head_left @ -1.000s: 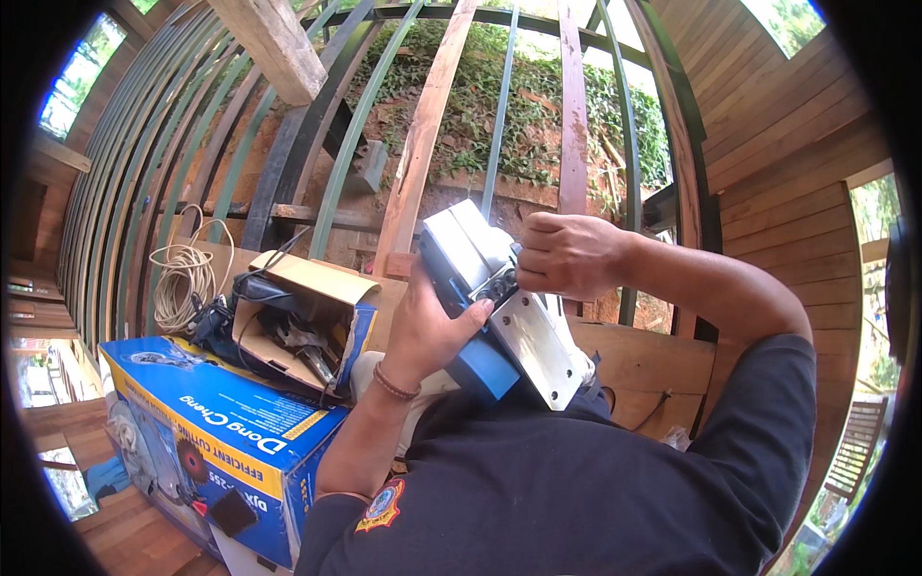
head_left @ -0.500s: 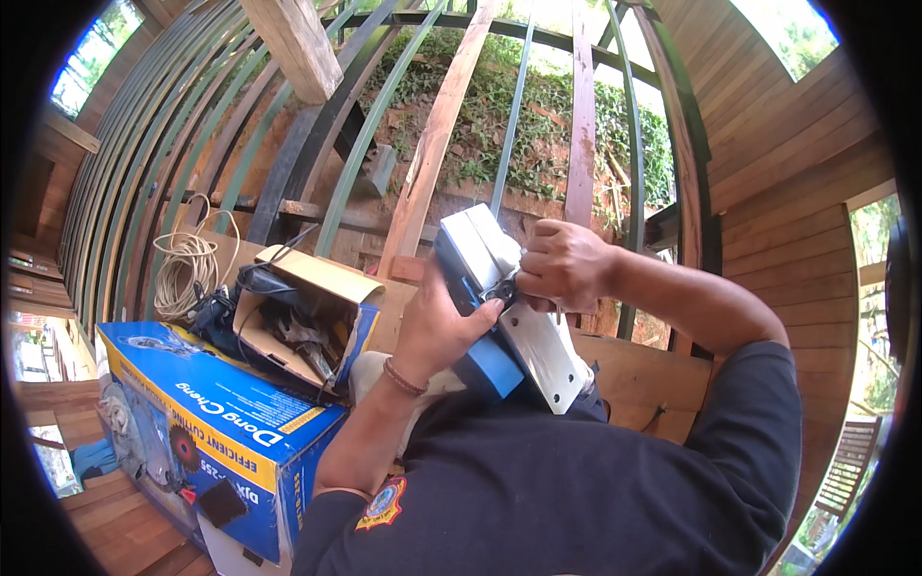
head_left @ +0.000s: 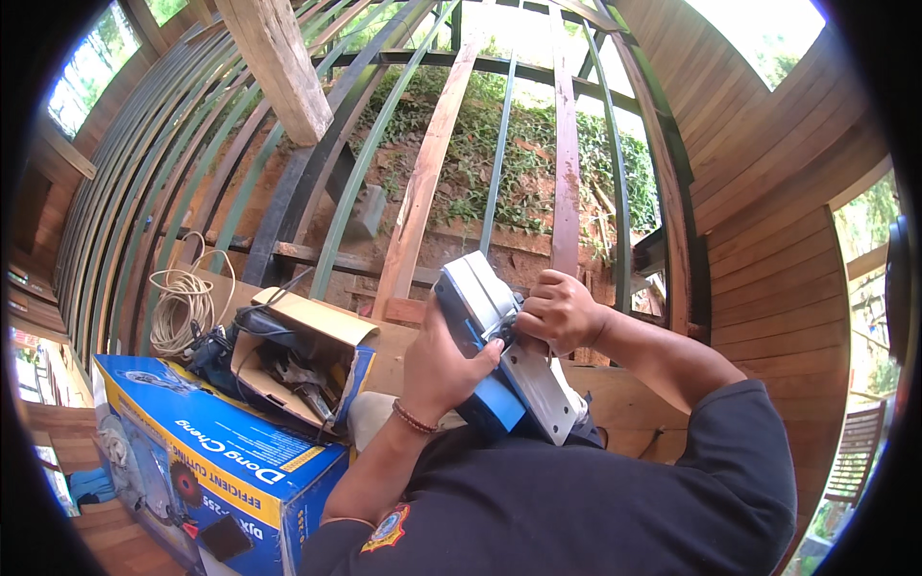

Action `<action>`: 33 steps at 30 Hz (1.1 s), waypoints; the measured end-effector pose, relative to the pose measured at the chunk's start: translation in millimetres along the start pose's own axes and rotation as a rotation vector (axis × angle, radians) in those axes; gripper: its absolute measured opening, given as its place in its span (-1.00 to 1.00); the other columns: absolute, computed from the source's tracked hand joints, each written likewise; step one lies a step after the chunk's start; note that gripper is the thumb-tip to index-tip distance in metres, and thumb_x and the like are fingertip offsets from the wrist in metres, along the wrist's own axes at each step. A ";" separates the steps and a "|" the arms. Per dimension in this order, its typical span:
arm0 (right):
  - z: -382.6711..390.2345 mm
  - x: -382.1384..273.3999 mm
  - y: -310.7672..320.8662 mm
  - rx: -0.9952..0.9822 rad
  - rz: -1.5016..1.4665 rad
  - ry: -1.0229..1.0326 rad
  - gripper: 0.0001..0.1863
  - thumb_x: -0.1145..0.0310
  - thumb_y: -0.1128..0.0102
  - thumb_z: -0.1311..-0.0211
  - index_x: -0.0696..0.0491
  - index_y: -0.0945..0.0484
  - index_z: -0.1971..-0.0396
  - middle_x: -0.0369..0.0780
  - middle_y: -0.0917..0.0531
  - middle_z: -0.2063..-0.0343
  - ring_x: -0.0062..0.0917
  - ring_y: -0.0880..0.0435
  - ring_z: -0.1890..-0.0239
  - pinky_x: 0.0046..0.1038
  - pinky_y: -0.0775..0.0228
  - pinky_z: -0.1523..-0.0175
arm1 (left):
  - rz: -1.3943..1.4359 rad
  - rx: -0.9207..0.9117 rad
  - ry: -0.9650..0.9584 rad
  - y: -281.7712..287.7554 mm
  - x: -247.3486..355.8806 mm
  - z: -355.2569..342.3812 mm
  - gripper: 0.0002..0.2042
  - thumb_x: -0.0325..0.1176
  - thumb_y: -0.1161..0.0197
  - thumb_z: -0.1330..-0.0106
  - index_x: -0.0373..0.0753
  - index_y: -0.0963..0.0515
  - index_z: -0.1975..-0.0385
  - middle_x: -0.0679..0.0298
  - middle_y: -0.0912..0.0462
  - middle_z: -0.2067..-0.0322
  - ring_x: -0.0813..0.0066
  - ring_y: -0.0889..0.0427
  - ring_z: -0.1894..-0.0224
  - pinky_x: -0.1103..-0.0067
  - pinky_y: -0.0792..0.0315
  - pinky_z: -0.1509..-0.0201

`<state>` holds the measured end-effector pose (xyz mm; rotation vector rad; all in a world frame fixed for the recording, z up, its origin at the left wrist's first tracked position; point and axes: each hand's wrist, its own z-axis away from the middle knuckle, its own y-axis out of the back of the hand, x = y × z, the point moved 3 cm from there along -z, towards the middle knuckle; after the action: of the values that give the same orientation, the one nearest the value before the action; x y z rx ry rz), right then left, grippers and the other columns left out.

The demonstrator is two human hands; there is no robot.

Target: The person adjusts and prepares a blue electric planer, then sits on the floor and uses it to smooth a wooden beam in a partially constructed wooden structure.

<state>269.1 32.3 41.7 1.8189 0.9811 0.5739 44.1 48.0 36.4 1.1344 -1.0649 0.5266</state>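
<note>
My left hand grips the side of a blue and silver power tool, held tilted over my lap. Its thumb rests near dark hardware at the middle of the tool. My right hand has its fingers curled tightly at that hardware, on the tool's right side; what they pinch is hidden. Below the fingers a silver metal plate with bolt holes slants down toward my shirt.
At left lie a large blue and yellow box, an open carton of dark tools and cords, and a coiled cream cable. Ahead are slatted beams over soil and plants and a wooden post; a slatted chair is at right.
The tool and both hands sit lower in the picture than before, as the view has shifted. My right hand stays curled at the hardware, slightly turned.
</note>
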 end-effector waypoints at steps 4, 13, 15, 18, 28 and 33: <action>7.1 -5.3 -9.8 0.079 -0.011 -0.100 -0.69 0.16 -0.32 0.29 -0.10 -0.49 0.47 -0.43 -0.40 0.61 -0.48 -0.49 0.55 -0.35 -0.28 0.31 | -0.010 0.058 0.007 -1.4 1.1 4.9 -0.17 -0.09 -0.49 -0.14 -0.37 -0.29 -0.36 -0.11 -0.69 0.02 -0.11 -0.72 -0.04 0.22 -0.57 -0.13; -3.7 -17.8 -7.9 0.166 -0.077 -0.278 -0.62 0.42 -0.38 0.05 -0.06 -0.27 0.73 -0.36 -0.30 0.76 -0.45 -0.35 0.71 -0.35 -0.18 0.42 | 0.081 0.056 0.055 -0.1 0.0 9.5 -0.12 -0.20 -0.51 -0.11 -0.38 -0.22 -0.42 -0.06 -0.65 -0.05 0.05 -0.72 -0.05 0.30 -0.57 -0.15; -2.1 -18.3 -12.1 0.165 -0.079 -0.305 -0.62 0.42 -0.39 0.04 -0.06 -0.27 0.73 -0.36 -0.32 0.76 -0.45 -0.36 0.71 -0.35 -0.18 0.42 | 0.068 0.086 0.043 -0.7 -4.4 9.4 -0.06 -0.12 -0.54 -0.08 -0.36 -0.20 -0.44 -0.10 -0.67 -0.01 -0.06 -0.73 -0.01 0.21 -0.60 -0.09; -0.4 -16.2 -19.1 0.161 -0.074 -0.330 -0.64 0.43 -0.38 0.04 -0.05 -0.29 0.72 -0.36 -0.33 0.75 -0.44 -0.38 0.69 -0.35 -0.19 0.41 | 0.036 0.071 0.059 -0.8 -10.5 5.8 -0.04 -0.08 -0.54 -0.07 -0.35 -0.19 -0.44 -0.12 -0.68 0.01 -0.13 -0.74 0.01 0.16 -0.61 -0.06; -29.2 -4.1 30.4 -0.174 -0.159 -0.074 -0.73 0.41 -0.38 0.06 -0.03 -0.52 0.32 -0.32 -0.50 0.46 -0.37 -0.56 0.38 -0.27 -0.35 0.00 | 0.130 0.012 -0.066 12.6 -17.8 2.6 -0.08 -0.10 -0.49 -0.10 -0.31 -0.17 -0.44 -0.11 -0.55 -0.18 -0.12 -0.64 -0.19 0.17 -0.53 -0.23; -36.6 -12.4 35.8 -0.225 -0.134 -0.037 -0.80 0.43 -0.36 -0.08 -0.04 -0.54 0.30 -0.32 -0.50 0.42 -0.38 -0.58 0.30 -0.28 -0.36 -0.11 | 0.167 -0.027 -0.001 14.3 -14.2 2.9 -0.10 -0.11 -0.48 -0.11 -0.31 -0.18 -0.43 -0.11 -0.56 -0.18 -0.07 -0.64 -0.20 0.22 -0.53 -0.25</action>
<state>248.6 33.4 90.3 1.5476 0.9651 0.5425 25.2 53.0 30.6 1.0273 -1.1709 0.6417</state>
